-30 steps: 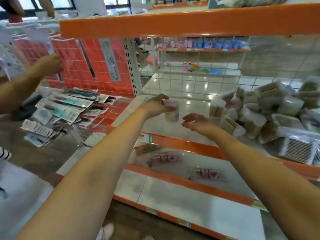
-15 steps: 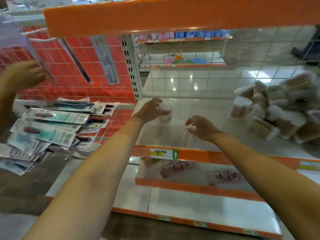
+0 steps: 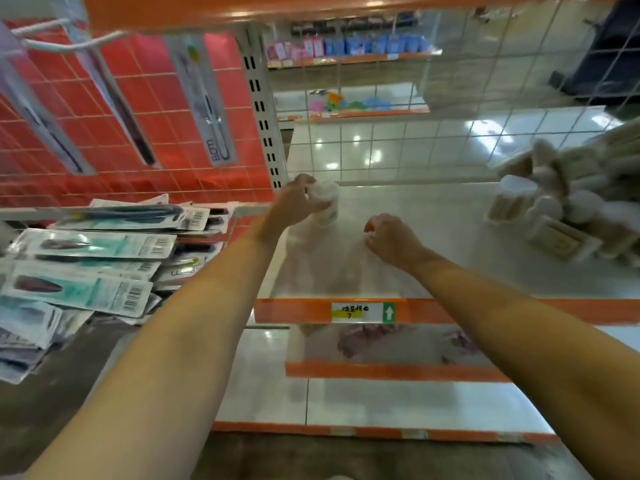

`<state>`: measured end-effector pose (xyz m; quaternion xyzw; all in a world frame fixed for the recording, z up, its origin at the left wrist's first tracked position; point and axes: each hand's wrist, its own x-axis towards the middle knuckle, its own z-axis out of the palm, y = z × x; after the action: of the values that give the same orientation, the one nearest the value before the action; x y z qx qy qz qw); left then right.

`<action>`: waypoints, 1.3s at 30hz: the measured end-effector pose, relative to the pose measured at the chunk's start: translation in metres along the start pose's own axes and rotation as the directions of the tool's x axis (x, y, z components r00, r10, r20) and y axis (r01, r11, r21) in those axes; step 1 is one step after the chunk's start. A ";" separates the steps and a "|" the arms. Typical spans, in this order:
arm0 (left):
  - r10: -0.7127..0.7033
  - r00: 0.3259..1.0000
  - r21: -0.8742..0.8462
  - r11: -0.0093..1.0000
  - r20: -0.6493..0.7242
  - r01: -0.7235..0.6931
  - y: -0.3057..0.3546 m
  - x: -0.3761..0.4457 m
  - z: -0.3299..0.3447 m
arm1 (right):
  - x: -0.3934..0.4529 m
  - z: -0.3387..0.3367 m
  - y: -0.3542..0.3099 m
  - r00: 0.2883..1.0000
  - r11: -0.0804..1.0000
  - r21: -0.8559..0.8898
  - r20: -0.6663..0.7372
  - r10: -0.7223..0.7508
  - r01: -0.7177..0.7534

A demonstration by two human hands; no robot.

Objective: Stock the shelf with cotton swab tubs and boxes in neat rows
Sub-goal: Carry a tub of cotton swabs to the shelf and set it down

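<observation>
1. Your left hand (image 3: 294, 199) grips a small round white plastic cotton swab tub (image 3: 325, 202), fingers curled round its upper side, holding it upright near the back left corner of the white metal shelf (image 3: 398, 271). Whether its base already touches the shelf cannot be told; the grip near the lid probably leaves the base free to seat flat.

2. Your right hand (image 3: 391, 237) hovers just beside the tub, towards the shelf's front edge, fingers loosely curled and holding nothing. It appears placed to steady the tub or to reach for the next item.

3. A jumbled heap of clear tubs and boxes of cotton swabs (image 3: 561, 209) lies at the right end of the shelf, well apart from both hands. This is judged to be the stock awaiting sorting; starting at the left corner lets rows grow towards it.

4. An orange front strip with a yellow-and-white price label (image 3: 360, 311) marks the shelf's front edge, a useful line for squaring rows.

5. Carded toothbrush packs (image 3: 93, 268) lie stacked beyond the shelf's left end, outside the task.
</observation>
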<state>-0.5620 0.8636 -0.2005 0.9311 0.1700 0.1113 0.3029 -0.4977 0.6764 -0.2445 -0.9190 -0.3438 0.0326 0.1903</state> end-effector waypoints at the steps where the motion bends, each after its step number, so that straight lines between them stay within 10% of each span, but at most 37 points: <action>1: 0.005 1.000 -0.006 1.000 -0.005 -0.005 -0.003 0.002 -0.001 | 0.004 0.004 -0.004 1.000 1.000 0.002 -0.005 0.012 -0.012; 39: -0.349 0.912 -0.389 0.887 -0.217 0.247 -0.055 0.030 0.032 | 0.125 0.048 -0.076 0.975 0.882 0.425 0.004 0.223 -0.204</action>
<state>-0.5386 0.8999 -0.2557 0.7983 0.3308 0.2225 0.4514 -0.4587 0.8255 -0.2519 -0.8885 -0.2209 0.1064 0.3878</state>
